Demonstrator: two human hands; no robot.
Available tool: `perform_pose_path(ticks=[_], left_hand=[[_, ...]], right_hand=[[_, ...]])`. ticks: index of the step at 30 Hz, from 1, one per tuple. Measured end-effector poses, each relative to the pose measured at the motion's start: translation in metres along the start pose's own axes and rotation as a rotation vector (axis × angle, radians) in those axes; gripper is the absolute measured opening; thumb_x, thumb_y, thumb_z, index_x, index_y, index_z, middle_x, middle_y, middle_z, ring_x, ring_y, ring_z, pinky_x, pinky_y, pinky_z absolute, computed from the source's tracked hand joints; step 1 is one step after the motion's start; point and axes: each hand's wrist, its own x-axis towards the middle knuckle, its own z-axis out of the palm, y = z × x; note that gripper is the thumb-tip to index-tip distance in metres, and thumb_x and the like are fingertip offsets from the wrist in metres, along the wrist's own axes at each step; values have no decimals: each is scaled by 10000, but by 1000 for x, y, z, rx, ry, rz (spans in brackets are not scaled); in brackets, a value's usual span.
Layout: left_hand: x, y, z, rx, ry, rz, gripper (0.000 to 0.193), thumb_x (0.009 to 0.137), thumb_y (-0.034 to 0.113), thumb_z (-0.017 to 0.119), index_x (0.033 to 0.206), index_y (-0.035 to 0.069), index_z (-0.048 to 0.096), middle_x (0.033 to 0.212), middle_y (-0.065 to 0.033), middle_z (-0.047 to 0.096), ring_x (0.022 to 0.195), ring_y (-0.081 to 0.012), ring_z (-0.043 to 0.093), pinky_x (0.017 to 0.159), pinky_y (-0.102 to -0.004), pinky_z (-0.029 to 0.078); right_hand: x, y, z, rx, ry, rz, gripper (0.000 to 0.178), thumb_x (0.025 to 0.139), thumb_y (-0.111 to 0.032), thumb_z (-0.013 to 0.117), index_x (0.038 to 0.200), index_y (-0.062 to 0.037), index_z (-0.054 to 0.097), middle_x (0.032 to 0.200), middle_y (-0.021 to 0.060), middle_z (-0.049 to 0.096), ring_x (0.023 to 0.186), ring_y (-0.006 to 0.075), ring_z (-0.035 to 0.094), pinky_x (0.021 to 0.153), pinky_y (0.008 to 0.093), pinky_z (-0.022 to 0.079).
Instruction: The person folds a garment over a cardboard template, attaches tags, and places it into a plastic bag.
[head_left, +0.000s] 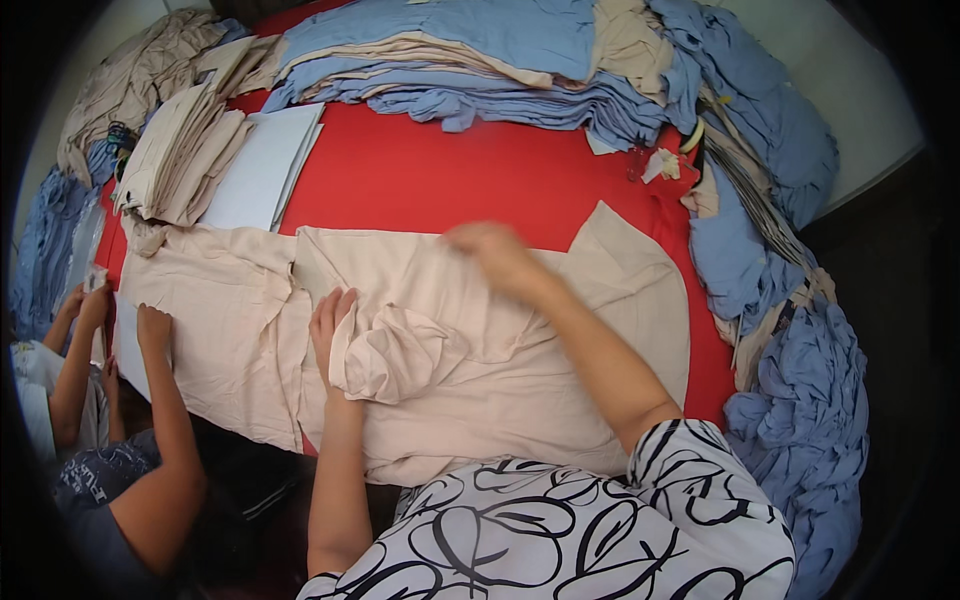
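A beige cloth garment [500, 390] lies spread in front of me, and one part of it is bunched into a loose heap near its left side. My left hand [328, 330] rests on the cloth beside this heap with its fingers stretched out, while folds cover part of the palm and wrist. Over the garment's upper edge, my right hand [492, 258] is smeared by motion, so its fingers do not show clearly. A second beige piece [215, 290] lies to the left, its edge meeting the first.
Folded beige garments [185, 155] and white sheets [260, 165] sit at the back left. Stacked blue garments [440, 50] line the far side of the red tabletop [410, 180]. Blue cloth [800, 400] heaps along the right. A co-worker's hand [155, 330] touches the left piece; another person is beyond.
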Motion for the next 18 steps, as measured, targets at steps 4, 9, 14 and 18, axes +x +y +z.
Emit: perform_pose_path(ticks=[4,9,14,18], left_hand=[[8,-2,12,59,134,114,401,814,231,630,1164,41,591,1441,-122,447,1308,-379,410,1064,-468,373],[20,-25,1,191,49,321,300,842,190,597,1069,-5,582,1257,-167,564,1191,-309,524,1015,-405,412],[23,-6,-3,-688,-47,-498,41,856,40,530,882,16,510,1230,-180,560,1101,-321,548,935,-363,447],[16,-7,-3,-459,-25,-298,118,883,82,500,966,15,550,1186,-179,565,1058,-293,560,899,-338,454]], right_hand=[[-93,105,-108,-757,482,170,410,767,47,547,1136,-93,658,1118,130,616,1196,330,486,1066,505,335],[-212,64,-180,-782,658,293,94,780,-79,635,872,-72,621,944,104,610,987,320,524,885,468,398],[-323,16,-159,-749,377,792,239,771,-60,629,1010,-47,631,1121,135,601,1095,338,532,960,441,409],[-301,53,-118,-455,617,563,432,840,-66,585,1271,-81,568,1405,148,473,1329,326,413,1117,469,291]])
